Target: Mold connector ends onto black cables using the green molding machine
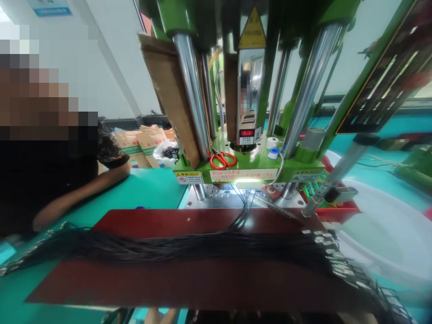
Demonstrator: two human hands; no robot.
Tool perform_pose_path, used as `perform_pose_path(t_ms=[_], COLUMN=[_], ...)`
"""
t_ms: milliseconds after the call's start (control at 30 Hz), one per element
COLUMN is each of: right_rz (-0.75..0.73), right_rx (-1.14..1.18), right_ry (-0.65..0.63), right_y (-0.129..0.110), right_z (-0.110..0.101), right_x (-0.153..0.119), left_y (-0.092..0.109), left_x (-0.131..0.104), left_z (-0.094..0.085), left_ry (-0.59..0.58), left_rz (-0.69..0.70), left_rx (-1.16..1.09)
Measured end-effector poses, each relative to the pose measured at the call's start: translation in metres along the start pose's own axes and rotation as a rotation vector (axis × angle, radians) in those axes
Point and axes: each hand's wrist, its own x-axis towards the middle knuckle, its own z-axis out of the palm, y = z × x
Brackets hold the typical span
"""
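Note:
At the bottom edge, below the front of a dark red board (pixel 189 285), a small skin-toned part of what looks like my left hand (pixel 161 316) shows. Its fingers are mostly cut off, and I cannot make out anything in it. My right hand is not in view. A long bundle of black cables (pixel 141 246) lies across the board, with shiny metal ends (pixel 340 265) fanned out at the right. Several cables (pixel 241 216) run from the bundle up into the lit gap of a green press (pixel 286 173).
Red-handled scissors (pixel 223 160) and a blue-and-white spool (pixel 273 153) rest on the press ledge. A metal strip (pixel 276 208) lies behind the board. A large white tub (pixel 388 225) stands right. Another person's forearm (pixel 84 193) rests on the green table (pixel 148 189).

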Motion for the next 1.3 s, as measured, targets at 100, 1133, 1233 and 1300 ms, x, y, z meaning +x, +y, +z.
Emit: perform_pose_path(t_ms=[100,1133,1233,1300], right_rz=[0.019,0.084,0.111,0.128], right_rx=[0.019,0.093,0.117,0.172], right_ry=[-0.003,0.032,-0.028,-0.064], right_y=[0.005,-0.002,-0.005,-0.006], right_z=[0.004,0.012,0.011,0.009], right_x=[0.002,0.002,0.001,-0.001], left_y=[-0.002,0.042,0.062,0.082], left_x=[0.0,0.004,0.004,-0.007], left_z=[-0.001,-0.04,-0.064,-0.071], left_ry=[0.007,-0.261,-0.527,-0.591], left_rz=[0.005,0.097,0.061,0.11], left_rx=[-0.003,0.302,0.503,0.503])
